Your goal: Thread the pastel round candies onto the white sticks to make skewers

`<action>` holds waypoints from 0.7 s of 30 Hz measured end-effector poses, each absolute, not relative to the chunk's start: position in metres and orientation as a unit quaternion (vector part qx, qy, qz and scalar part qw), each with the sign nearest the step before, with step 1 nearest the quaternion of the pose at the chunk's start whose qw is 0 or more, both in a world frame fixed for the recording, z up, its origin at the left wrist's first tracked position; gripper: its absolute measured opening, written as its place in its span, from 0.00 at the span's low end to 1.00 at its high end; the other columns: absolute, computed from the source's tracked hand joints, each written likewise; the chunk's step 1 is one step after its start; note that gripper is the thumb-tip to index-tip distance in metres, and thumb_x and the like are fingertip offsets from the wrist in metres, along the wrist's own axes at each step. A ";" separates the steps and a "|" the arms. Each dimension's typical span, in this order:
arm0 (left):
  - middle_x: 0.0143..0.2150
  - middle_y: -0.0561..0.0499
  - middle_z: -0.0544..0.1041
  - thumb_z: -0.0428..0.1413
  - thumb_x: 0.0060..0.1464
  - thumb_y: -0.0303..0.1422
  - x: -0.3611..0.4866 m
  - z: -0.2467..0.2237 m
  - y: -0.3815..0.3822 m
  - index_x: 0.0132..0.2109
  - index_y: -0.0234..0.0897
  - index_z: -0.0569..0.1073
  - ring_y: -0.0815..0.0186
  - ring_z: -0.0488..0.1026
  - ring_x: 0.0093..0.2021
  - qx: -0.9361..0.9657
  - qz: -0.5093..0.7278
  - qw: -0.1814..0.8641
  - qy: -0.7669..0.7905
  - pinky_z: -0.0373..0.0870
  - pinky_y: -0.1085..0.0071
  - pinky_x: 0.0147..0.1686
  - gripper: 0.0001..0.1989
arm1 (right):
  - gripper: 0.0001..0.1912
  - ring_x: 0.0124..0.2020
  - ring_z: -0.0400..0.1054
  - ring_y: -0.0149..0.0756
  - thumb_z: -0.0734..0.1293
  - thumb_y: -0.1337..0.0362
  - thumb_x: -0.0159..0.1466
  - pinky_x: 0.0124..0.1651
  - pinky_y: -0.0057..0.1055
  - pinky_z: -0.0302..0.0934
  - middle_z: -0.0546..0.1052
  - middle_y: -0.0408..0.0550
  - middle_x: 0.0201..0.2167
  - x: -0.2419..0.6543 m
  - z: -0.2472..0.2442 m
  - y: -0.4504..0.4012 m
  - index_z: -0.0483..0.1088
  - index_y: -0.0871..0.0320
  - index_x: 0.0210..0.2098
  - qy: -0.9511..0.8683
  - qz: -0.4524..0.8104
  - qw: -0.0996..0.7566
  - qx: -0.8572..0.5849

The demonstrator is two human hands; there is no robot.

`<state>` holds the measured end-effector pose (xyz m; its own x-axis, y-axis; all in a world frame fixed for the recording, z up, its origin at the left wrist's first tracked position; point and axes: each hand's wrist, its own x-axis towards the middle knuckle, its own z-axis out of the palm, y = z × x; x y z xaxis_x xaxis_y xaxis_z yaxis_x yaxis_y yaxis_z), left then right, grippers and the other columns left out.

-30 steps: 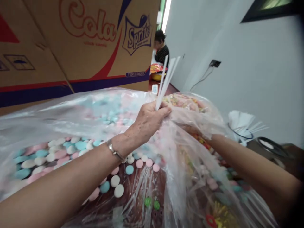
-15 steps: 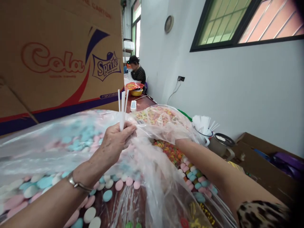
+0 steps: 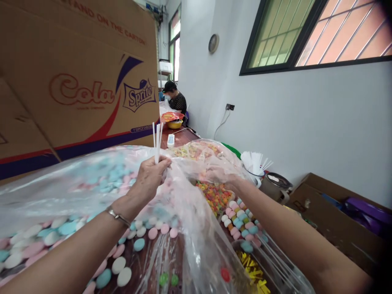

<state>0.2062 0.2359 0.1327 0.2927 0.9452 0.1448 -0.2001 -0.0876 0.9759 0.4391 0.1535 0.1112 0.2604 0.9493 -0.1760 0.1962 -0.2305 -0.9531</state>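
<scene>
Clear plastic [image 3: 190, 212] spreads over much of what I can see from here, draped across the dark red table [image 3: 188, 134] and gathered into a milky fold just right of the white sticks [image 3: 157, 143]. Those sticks stand in a small upright bunch in my left hand [image 3: 152, 173], thumb and fingers closed around their lower ends. My right hand [image 3: 219, 176] is to the right of the sticks, veiled by the plastic and close to the small coloured candies [image 3: 216, 197]; I cannot tell whether its fingers are together or spread. The two hands are apart, with the fold between them.

What has just changed is mostly my view. A second ago it was blurred and turned further toward the carton [image 3: 79, 57], left of the sticks; now it is sharper, and the right hand shows more plainly through the film. Rows of pink, white and blue sweets [image 3: 240, 222], right of the sticks and nearer me, are clearer too. The hold on the sticks looks unaltered, so I judge the left side steady, with the busier work on the right. Well right of the sticks, spare sticks [image 3: 253, 162] stand against the wall [image 3: 294, 114].
</scene>
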 end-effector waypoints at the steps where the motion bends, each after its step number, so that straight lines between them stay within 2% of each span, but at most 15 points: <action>1: 0.18 0.57 0.68 0.60 0.42 0.33 0.206 0.133 0.237 0.24 0.35 0.70 0.79 0.52 0.11 0.548 0.494 0.585 0.337 0.45 0.80 0.11 0.07 | 0.06 0.22 0.60 0.25 0.70 0.66 0.54 0.20 0.21 0.50 0.71 0.39 0.22 0.436 0.111 0.149 0.69 0.59 0.28 -0.431 0.438 0.439 -0.656; 4: 0.16 0.60 0.64 0.60 0.41 0.32 0.206 0.133 0.239 0.25 0.36 0.69 0.79 0.52 0.10 0.537 0.501 0.587 0.340 0.43 0.80 0.11 0.07 | 0.08 0.22 0.62 0.26 0.70 0.63 0.50 0.18 0.21 0.50 0.73 0.41 0.24 0.426 0.119 0.138 0.69 0.59 0.29 -0.424 0.487 0.427 -0.633; 8: 0.14 0.62 0.60 0.59 0.39 0.30 0.206 0.131 0.245 0.25 0.36 0.67 0.79 0.50 0.10 0.521 0.504 0.594 0.349 0.41 0.80 0.11 0.07 | 0.11 0.19 0.62 0.25 0.69 0.65 0.47 0.15 0.19 0.46 0.72 0.40 0.24 0.403 0.149 0.125 0.67 0.58 0.30 -0.473 0.560 0.435 -0.522; 13: 0.13 0.63 0.59 0.58 0.38 0.28 0.202 0.129 0.250 0.25 0.37 0.66 0.78 0.50 0.10 0.524 0.497 0.594 0.354 0.42 0.79 0.12 0.06 | 0.14 0.15 0.53 0.21 0.69 0.67 0.46 0.13 0.18 0.39 0.71 0.37 0.22 0.353 0.187 0.102 0.65 0.57 0.32 -0.518 0.600 0.437 -0.425; 18: 0.12 0.62 0.60 0.58 0.38 0.26 0.195 0.138 0.244 0.23 0.36 0.67 0.76 0.54 0.11 0.551 0.481 0.582 0.356 0.45 0.79 0.13 0.05 | 0.19 0.18 0.57 0.22 0.70 0.66 0.43 0.17 0.19 0.48 0.71 0.38 0.24 0.297 0.195 0.082 0.67 0.57 0.36 -0.540 0.633 0.374 -0.409; 21: 0.12 0.62 0.58 0.56 0.40 0.23 0.201 0.146 0.243 0.23 0.36 0.66 0.77 0.52 0.11 0.562 0.477 0.581 0.345 0.43 0.78 0.13 0.06 | 0.17 0.19 0.56 0.22 0.69 0.68 0.45 0.21 0.20 0.50 0.68 0.36 0.23 0.276 0.182 0.081 0.69 0.58 0.36 -0.573 0.621 0.303 -0.441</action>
<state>0.2009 0.2434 0.1461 0.3070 0.9421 0.1351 -0.1659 -0.0868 0.9823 0.2760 0.0815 0.1818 -0.4280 0.8815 -0.1994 0.1290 -0.1587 -0.9789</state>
